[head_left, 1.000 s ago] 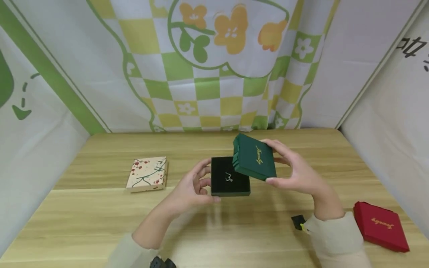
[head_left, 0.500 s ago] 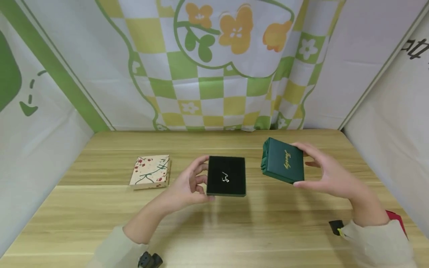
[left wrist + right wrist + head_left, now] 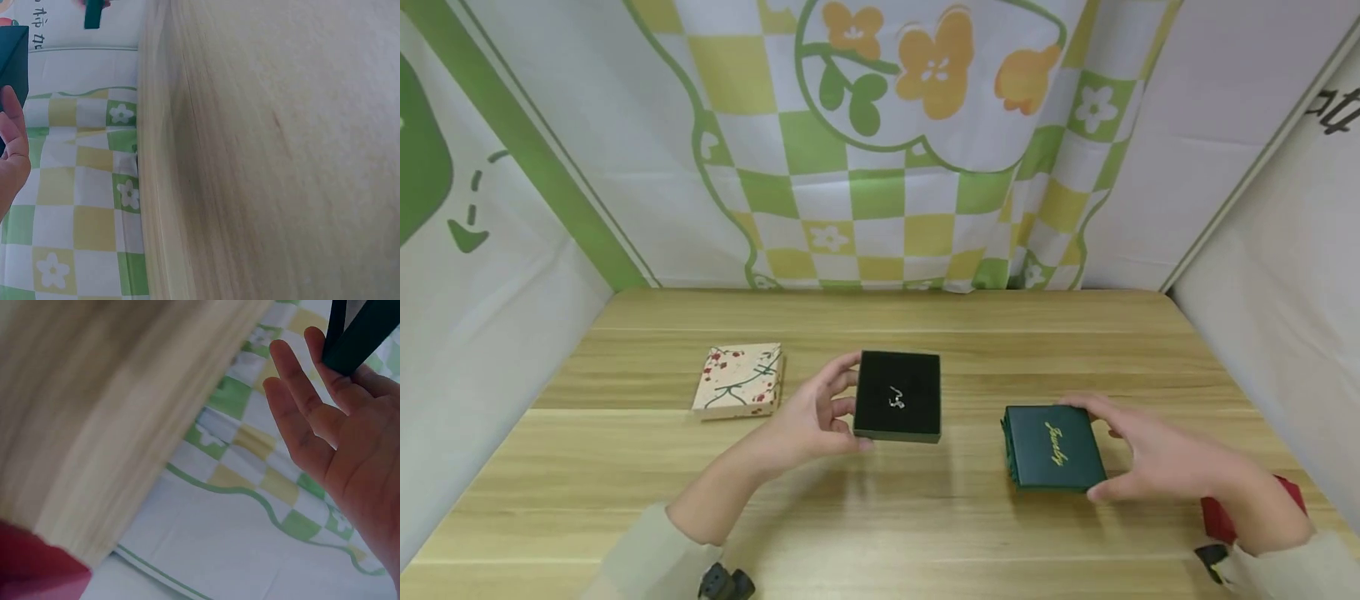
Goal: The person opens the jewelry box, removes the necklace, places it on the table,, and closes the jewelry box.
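Note:
My left hand point(image 3: 797, 421) grips the left side of a dark green jewelry box base point(image 3: 898, 437), held above the table. On its black padded insert lies a small silver jewelry piece point(image 3: 896, 398), too small to identify exactly. Between thumb and fingers, my right hand point(image 3: 1172, 458) holds the green box lid point(image 3: 1054, 450) by its right edge. Gold "Jewelry" lettering marks the lid's top, and a ribbon bow sits along its left side. The lid is low over the table; whether it touches is unclear. The right wrist view shows the lid's edge point(image 3: 362, 344) against the fingers.
A cream box point(image 3: 740, 379) with a floral branch pattern lies at the left of the wooden table point(image 3: 880, 533). A red box point(image 3: 1217, 518) is partly hidden behind my right forearm. A checkered curtain point(image 3: 880, 208) hangs along the back edge.
My right hand has lifted the green lid off the base, carried it right, then lowered it toward the table. My left hand with the base has shifted slightly left.

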Available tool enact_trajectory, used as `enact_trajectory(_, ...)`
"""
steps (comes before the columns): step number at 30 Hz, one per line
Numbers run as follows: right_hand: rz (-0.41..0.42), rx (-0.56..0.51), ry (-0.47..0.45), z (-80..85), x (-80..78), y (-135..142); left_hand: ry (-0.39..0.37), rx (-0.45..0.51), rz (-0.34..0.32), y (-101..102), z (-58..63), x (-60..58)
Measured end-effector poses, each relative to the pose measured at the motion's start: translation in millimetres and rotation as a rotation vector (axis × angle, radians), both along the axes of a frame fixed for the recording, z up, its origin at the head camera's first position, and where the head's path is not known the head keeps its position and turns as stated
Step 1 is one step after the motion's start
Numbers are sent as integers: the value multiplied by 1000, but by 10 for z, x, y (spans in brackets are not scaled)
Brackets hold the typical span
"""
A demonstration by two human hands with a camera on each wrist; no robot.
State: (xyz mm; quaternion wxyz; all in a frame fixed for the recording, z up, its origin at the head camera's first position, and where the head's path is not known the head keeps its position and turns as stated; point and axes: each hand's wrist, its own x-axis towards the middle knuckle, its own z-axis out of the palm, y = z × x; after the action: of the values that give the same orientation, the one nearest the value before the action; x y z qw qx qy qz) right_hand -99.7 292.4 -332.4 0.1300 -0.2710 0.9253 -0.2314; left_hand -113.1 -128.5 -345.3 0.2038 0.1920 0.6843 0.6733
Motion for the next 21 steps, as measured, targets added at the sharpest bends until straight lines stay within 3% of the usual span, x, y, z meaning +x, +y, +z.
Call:
enact_trajectory(4,36,4,-61,-93,39,71,-10,0,-11,-17,-25,1)
enact_trajectory(8,88,-62,-105,-204,87,163,-38,8,-28,-56,-51,3)
enact_trajectory(12,121,-102,-141,-286,141,202,-58,-37,-3,-104,-45,-2)
enact_trajectory(16,151,-71,-152,-336,166,166,-66,-59,4,-120,-43,-4)
enact_trajectory(21,121,27,-128,-359,173,54,-84,-35,-21,-107,-76,-3)
